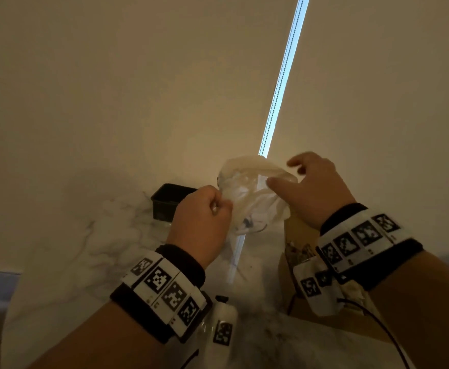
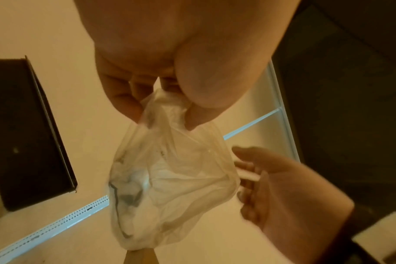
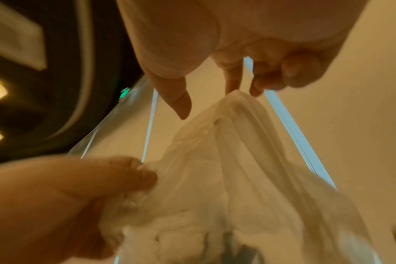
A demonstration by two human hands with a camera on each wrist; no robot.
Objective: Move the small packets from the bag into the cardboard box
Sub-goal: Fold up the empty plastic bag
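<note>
A thin clear plastic bag point(image 1: 250, 190) hangs in the air above the table, between my two hands. White small packets point(image 1: 247, 222) with dark print show through its lower part. My left hand point(image 1: 218, 206) grips the bag's left edge in curled fingers, as the left wrist view confirms point(image 2: 165, 100). My right hand point(image 1: 284, 174) is at the bag's right side with fingers spread; the fingertips point(image 3: 233, 89) touch the bag's point(image 3: 237, 160) rim and the thumb stands apart. The brown cardboard box point(image 1: 297, 227) sits below my right wrist, mostly hidden by it.
A black rectangular container point(image 1: 164, 201) stands at the back of the white marble table point(image 1: 85, 249), left of the bag. A closed roller blind point(image 1: 138, 75) with a bright gap point(image 1: 284, 75) fills the background. Cables trail from the wrist cameras near the table's front.
</note>
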